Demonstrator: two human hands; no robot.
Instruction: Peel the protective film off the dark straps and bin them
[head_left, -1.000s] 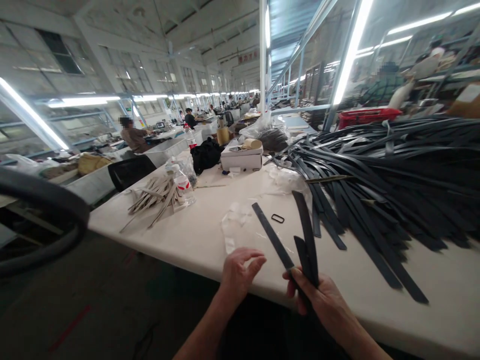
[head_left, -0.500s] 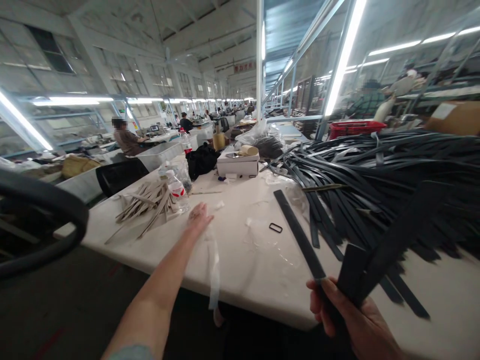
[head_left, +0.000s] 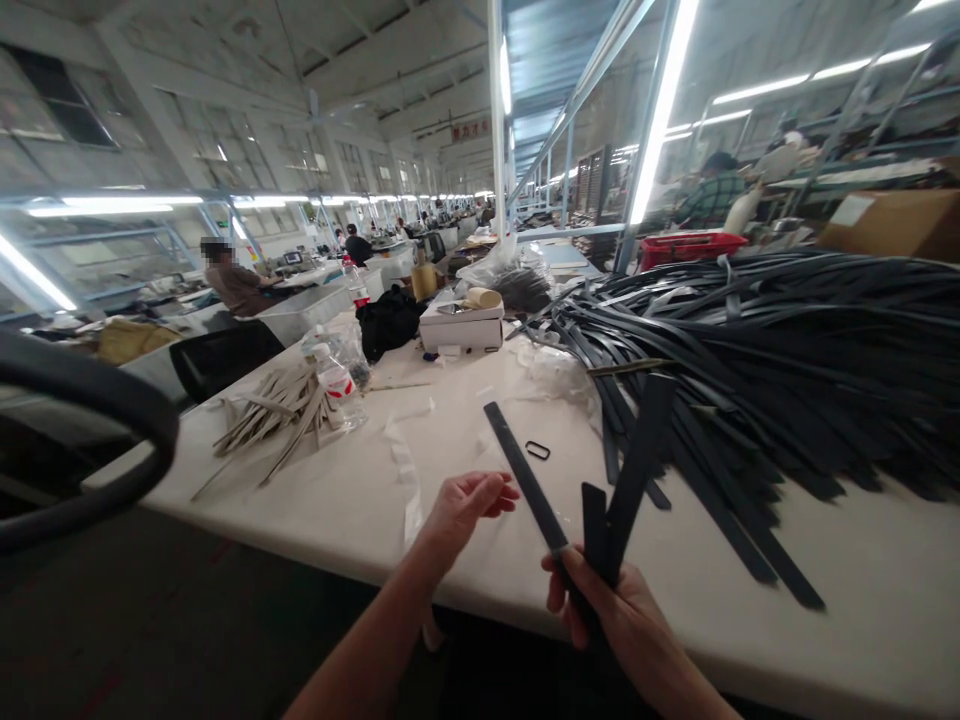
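Observation:
My right hand (head_left: pixel 611 615) is closed on the lower ends of black straps near the table's front edge. One long strap (head_left: pixel 525 475) leans up to the left, a second strap (head_left: pixel 637 455) leans up to the right, and a short end (head_left: pixel 592 520) stands between them. My left hand (head_left: pixel 465 505) hovers just left of the straps, thumb and fingers curled into a loose pinch. A clear film strip (head_left: pixel 405 470) trails from it across the white table (head_left: pixel 862 600) and down over the edge. A small black metal loop (head_left: pixel 537 450) lies just beyond the hands.
A big heap of black straps (head_left: pixel 765 340) covers the table's right side. Further back are a bundle of beige strips (head_left: pixel 270 420), a water bottle (head_left: pixel 337 385), a black bag (head_left: pixel 386 320) and a white box (head_left: pixel 461 325). A curved black bar (head_left: pixel 97 400) juts in at left. People sit at distant tables.
My left hand reached out over the table with the clear strip hanging from it, then came back beside the straps. My right hand swung the straps right and returned them upright.

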